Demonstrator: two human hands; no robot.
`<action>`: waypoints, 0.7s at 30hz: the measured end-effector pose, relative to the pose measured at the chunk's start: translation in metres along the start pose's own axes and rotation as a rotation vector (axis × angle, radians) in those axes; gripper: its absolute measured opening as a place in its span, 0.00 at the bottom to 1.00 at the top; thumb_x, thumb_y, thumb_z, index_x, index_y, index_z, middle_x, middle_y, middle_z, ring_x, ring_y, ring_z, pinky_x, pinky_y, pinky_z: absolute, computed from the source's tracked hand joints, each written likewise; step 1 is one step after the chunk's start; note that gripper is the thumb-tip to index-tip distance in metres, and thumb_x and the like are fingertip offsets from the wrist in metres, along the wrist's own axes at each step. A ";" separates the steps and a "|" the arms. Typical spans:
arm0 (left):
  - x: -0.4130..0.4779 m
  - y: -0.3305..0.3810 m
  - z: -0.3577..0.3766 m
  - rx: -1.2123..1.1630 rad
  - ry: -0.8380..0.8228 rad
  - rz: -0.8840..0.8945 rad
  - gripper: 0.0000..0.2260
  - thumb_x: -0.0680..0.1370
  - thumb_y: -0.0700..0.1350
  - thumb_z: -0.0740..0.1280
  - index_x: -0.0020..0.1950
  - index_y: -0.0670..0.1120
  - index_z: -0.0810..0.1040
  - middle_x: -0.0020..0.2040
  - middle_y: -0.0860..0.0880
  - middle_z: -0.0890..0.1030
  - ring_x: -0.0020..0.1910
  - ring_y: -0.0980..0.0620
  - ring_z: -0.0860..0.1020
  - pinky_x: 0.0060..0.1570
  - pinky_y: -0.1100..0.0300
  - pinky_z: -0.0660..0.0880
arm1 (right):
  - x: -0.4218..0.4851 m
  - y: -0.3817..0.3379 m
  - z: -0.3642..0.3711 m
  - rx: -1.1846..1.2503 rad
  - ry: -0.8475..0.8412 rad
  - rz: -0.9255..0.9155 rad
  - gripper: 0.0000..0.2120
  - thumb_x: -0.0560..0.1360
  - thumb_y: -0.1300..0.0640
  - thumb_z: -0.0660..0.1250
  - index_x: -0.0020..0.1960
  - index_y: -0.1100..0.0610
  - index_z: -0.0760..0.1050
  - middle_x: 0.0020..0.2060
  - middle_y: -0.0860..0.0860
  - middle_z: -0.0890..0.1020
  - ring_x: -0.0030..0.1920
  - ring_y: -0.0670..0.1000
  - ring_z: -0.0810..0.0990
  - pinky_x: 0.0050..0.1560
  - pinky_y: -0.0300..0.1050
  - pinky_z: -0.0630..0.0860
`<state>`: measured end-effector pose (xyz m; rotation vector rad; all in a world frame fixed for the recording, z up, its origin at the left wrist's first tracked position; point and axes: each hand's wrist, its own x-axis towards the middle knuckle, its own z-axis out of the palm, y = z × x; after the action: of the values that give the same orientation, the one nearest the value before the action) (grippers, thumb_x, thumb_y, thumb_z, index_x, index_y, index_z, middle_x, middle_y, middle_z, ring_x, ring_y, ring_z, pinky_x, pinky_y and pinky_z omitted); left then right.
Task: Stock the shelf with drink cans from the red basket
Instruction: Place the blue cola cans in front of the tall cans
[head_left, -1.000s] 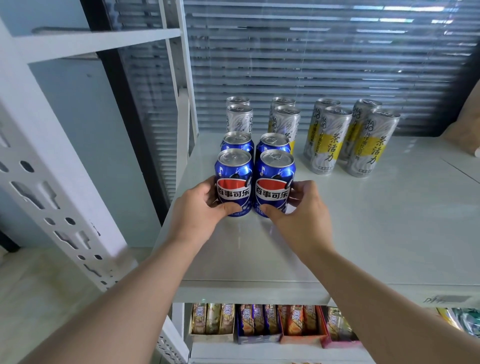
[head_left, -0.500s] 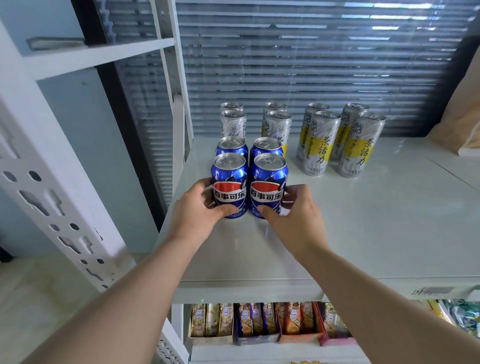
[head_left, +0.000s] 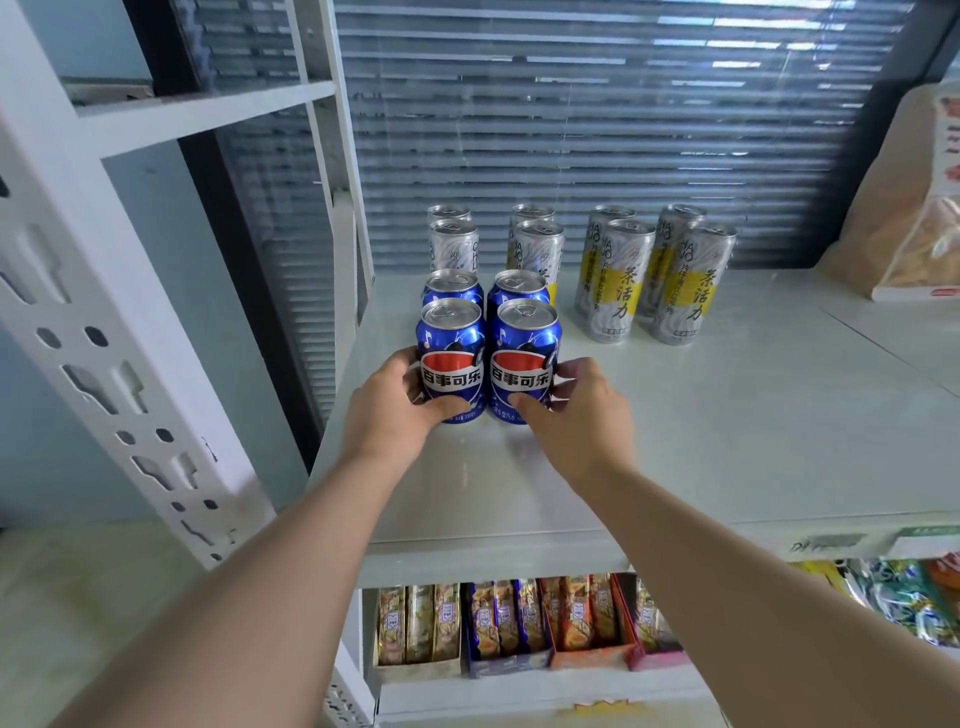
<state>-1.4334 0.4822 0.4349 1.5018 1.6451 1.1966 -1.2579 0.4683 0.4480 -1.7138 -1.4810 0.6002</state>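
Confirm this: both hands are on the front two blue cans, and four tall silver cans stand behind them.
Not four. The head view shows eight tall silver cans behind. The left hand and right hand are on the front two blue cans.

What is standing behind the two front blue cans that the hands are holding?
Two more blue cans stand right behind the front blue cans, then tall silver cans. Only their tops show; the lower parts are covered.

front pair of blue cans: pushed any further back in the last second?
No. The front blue cans sit just as tight against the blue pair behind as before, with the left hand and right hand around them. The framing change is camera motion.
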 end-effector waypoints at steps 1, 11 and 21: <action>0.000 0.000 0.000 0.013 -0.010 -0.005 0.35 0.66 0.43 0.79 0.70 0.48 0.70 0.60 0.49 0.81 0.57 0.53 0.80 0.62 0.51 0.75 | 0.000 -0.001 -0.001 0.005 -0.008 0.003 0.27 0.72 0.50 0.73 0.67 0.56 0.68 0.56 0.52 0.81 0.54 0.53 0.80 0.49 0.46 0.76; -0.038 0.033 -0.014 0.149 0.146 -0.070 0.27 0.75 0.51 0.70 0.71 0.44 0.69 0.61 0.45 0.78 0.56 0.49 0.77 0.53 0.59 0.70 | -0.023 -0.016 -0.038 0.078 -0.006 0.053 0.20 0.78 0.47 0.63 0.65 0.56 0.71 0.55 0.51 0.79 0.51 0.50 0.76 0.46 0.41 0.68; -0.129 0.096 0.066 0.007 0.189 -0.057 0.12 0.75 0.56 0.64 0.50 0.49 0.77 0.46 0.49 0.83 0.46 0.45 0.81 0.51 0.46 0.78 | -0.093 0.030 -0.135 0.137 0.071 0.027 0.18 0.81 0.47 0.56 0.58 0.59 0.75 0.36 0.47 0.76 0.36 0.47 0.73 0.35 0.42 0.67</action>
<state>-1.3106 0.3659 0.4769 1.3713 1.8044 1.3369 -1.1559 0.3440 0.4905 -1.6351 -1.3380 0.6334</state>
